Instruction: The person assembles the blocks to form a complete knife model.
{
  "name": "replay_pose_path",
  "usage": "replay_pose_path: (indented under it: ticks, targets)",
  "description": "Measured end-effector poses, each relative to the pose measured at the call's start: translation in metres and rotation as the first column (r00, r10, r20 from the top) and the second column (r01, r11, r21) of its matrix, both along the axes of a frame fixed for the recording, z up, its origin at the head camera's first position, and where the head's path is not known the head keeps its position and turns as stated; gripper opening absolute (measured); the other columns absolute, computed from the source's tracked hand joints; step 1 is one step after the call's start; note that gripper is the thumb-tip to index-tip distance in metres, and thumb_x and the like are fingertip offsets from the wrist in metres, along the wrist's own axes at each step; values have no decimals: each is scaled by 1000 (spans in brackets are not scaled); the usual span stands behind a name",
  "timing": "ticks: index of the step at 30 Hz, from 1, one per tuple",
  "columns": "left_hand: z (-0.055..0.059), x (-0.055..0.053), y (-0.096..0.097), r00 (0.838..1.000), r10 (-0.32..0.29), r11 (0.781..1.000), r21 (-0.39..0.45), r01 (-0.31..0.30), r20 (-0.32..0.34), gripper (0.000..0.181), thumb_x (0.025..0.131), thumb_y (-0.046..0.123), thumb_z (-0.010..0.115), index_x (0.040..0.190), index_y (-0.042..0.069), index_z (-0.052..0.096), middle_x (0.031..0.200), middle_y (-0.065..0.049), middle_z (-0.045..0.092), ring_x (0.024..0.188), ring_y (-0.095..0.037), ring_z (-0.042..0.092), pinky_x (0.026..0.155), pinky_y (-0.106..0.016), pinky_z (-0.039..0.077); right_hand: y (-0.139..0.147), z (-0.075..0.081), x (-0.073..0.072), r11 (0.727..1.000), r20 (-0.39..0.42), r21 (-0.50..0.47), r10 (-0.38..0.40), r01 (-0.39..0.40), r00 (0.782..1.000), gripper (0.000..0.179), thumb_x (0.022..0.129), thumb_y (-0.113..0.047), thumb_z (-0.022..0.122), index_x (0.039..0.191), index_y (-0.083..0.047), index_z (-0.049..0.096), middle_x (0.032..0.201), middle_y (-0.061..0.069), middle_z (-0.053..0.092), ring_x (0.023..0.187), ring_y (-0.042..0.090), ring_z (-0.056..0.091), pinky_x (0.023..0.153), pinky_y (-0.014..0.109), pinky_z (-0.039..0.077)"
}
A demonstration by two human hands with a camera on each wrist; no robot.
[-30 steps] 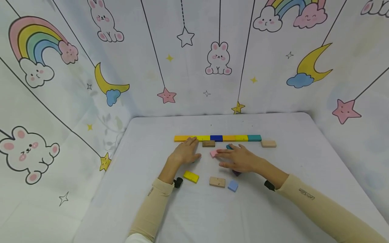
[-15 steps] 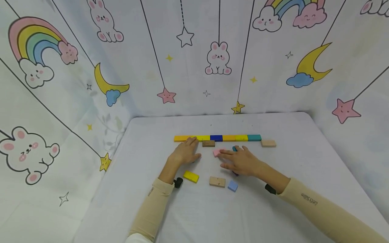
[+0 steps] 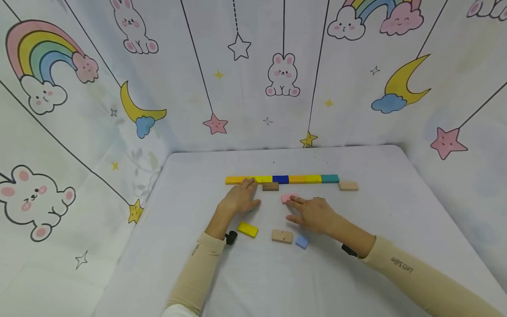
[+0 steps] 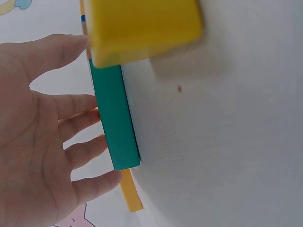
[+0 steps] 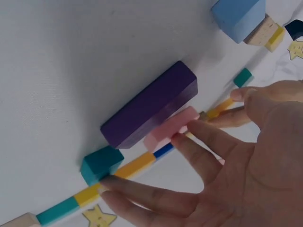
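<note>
My right hand [image 3: 317,214] lies palm down with its fingers extended. Its fingertips touch a pink block [image 3: 288,199] and, in the right wrist view, the edge of a small teal block [image 5: 102,164]. A long purple block [image 5: 149,104] lies beside them; in the head view the hand covers both the teal and purple ones. My left hand [image 3: 239,199] rests flat near the row's left part. Its straight fingers meet a teal block [image 4: 115,118], which the hand hides from the head camera. A yellow block [image 3: 247,229] sits by the left wrist.
A straight row of coloured blocks [image 3: 280,179] runs across the back. Just before it lie a brown block [image 3: 270,186] and, at its right end, a beige block [image 3: 348,186]. Closer in are a wooden block [image 3: 282,236] and a light blue block [image 3: 302,241].
The pink block has slid to the right with my right fingertips. The small teal block also shifted right and is now behind the hand. My left hand has stayed put.
</note>
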State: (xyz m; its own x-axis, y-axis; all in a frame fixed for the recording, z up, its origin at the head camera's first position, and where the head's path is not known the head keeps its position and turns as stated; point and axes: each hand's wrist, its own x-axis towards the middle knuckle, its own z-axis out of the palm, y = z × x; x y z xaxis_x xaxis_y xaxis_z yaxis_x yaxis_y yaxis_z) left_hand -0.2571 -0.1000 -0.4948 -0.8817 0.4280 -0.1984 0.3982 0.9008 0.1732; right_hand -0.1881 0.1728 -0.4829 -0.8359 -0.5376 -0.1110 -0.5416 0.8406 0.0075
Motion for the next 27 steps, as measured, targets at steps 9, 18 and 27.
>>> replay_pose_path:
  ticks: [9, 18, 27]
  targets:
    - [2, 0, 0, 1000, -1, 1000, 5, 1, 3, 75, 105, 46, 58, 164, 8, 33, 173, -10, 23, 159, -31, 20, 129, -48, 24, -9, 7, 4, 995, 45, 0, -101, 101, 994, 66, 105, -60, 48, 154, -16, 53, 157, 8, 52, 118, 60, 60, 97, 76, 49]
    - [-8, -8, 1, 1000, 12, 999, -45, -11, 26, 76, 106, 48, 56, 166, 10, 28, 174, -8, 19, 160, -29, 16, 130, -46, 21, -12, 6, -2, 995, 25, 43, -94, 92, 995, 66, 106, -62, 43, 156, -19, 52, 158, 4, 51, 147, 49, 40, 112, 79, 31]
    - [-7, -6, -1, 1000, 16, 999, -36, -16, 17, 76, 106, 49, 57, 166, 11, 29, 174, -7, 19, 160, -28, 16, 130, -46, 21, -14, 8, -11, 996, -1, 62, -65, 65, 998, 65, 107, -61, 41, 155, -19, 53, 158, 5, 52, 144, 48, 44, 113, 74, 36]
